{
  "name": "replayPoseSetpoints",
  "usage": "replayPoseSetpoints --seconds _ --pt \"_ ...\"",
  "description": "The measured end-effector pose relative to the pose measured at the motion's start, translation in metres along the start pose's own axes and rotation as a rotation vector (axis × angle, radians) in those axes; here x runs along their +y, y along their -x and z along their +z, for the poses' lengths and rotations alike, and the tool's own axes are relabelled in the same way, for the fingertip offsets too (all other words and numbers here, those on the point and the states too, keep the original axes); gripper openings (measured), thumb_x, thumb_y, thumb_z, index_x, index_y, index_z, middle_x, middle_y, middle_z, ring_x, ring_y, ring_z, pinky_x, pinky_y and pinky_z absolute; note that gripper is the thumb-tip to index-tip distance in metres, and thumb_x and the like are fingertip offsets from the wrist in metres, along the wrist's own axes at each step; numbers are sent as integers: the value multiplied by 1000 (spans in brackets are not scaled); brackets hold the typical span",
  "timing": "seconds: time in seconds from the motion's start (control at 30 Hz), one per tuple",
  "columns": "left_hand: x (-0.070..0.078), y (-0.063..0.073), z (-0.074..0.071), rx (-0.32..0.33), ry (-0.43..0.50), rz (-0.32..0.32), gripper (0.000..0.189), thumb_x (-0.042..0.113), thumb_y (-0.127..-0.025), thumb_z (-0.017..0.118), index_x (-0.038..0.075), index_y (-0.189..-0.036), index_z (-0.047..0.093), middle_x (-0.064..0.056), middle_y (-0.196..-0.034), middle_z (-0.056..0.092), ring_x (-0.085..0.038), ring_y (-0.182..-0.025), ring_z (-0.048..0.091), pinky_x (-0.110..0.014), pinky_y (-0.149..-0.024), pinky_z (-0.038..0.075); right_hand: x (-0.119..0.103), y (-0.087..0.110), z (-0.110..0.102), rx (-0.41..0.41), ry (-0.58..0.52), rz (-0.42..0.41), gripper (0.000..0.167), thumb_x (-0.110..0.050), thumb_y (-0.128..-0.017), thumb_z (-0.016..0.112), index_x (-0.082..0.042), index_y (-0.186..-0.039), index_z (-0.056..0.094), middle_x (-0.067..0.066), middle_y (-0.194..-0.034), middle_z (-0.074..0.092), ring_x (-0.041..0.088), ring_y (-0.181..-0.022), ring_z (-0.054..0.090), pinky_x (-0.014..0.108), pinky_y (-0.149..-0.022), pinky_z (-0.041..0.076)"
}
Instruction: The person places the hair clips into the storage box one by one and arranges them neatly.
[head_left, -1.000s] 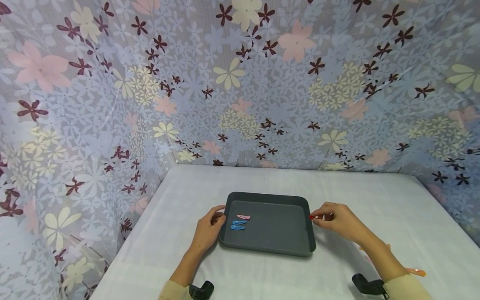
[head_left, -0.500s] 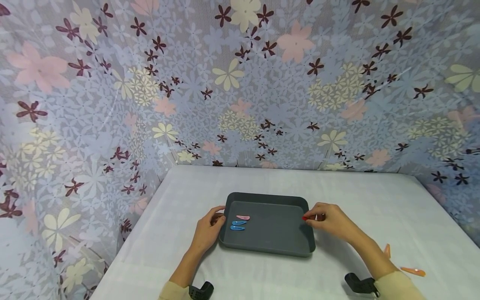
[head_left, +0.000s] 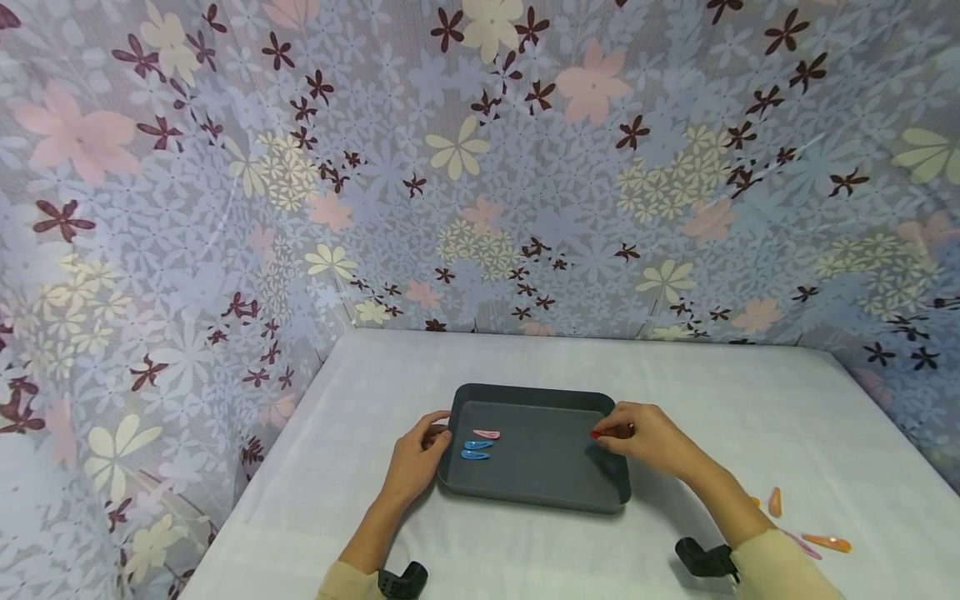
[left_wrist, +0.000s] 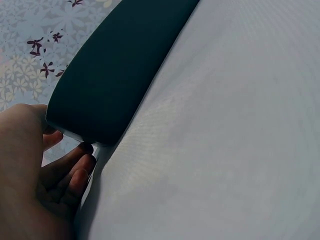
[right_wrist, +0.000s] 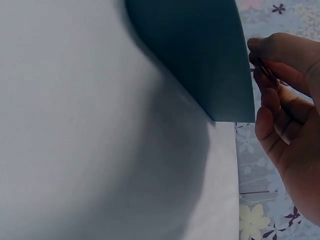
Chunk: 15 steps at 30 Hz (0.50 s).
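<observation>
A dark grey tray [head_left: 540,504] lies on the white table. In its left part are a pink hair clip [head_left: 487,434] and two blue hair clips [head_left: 476,456], one below the other. My left hand [head_left: 417,454] holds the tray's left side, thumb at the rim and the other fingers bent along the outer wall, as the left wrist view shows. Over the right part of the tray, my right hand [head_left: 647,433] pinches a red hair clip [head_left: 595,434] between thumb and fingertips. Most of that clip is hidden by the fingers; a dark sliver shows in the right wrist view.
On the cloth right of the tray, near my right forearm, lie orange hair clips [head_left: 827,543] and a pink one [head_left: 802,545], partly behind the sleeve. A flowered curtain [head_left: 480,167] hangs behind the table and along its sides.
My right hand has moved left with the red hair clip, from the tray's right rim to over its inside. More clips beside the forearm now show. The left hand stays put.
</observation>
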<state>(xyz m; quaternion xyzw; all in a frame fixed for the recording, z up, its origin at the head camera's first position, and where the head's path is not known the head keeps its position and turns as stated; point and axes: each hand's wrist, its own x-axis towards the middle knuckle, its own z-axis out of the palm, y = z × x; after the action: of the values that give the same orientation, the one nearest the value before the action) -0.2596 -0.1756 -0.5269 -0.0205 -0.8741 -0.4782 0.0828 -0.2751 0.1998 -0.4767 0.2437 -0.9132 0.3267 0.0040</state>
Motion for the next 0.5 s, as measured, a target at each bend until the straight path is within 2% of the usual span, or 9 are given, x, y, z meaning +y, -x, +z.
replayPoseSetpoints --seconds 0.27,0.5 --pt "0 -1 0 3 7 3 32 31 -92 57 37 -124 57 5 -109 69 -10 -89 58 -32 -84 46 -4 -4 5 -33 -6 -42 15 -23 -84 70 -18 -97 74 -11 -81 60 5 -66 47 22 -57 42" --pt "0 -1 0 2 7 1 33 30 -92 57 34 -125 57 4 -109 69 -11 -90 59 -33 -84 46 -7 -6 8 -46 11 -58 15 -22 -83 71 -18 -97 75 -11 -78 58 5 -64 45 21 -55 41"
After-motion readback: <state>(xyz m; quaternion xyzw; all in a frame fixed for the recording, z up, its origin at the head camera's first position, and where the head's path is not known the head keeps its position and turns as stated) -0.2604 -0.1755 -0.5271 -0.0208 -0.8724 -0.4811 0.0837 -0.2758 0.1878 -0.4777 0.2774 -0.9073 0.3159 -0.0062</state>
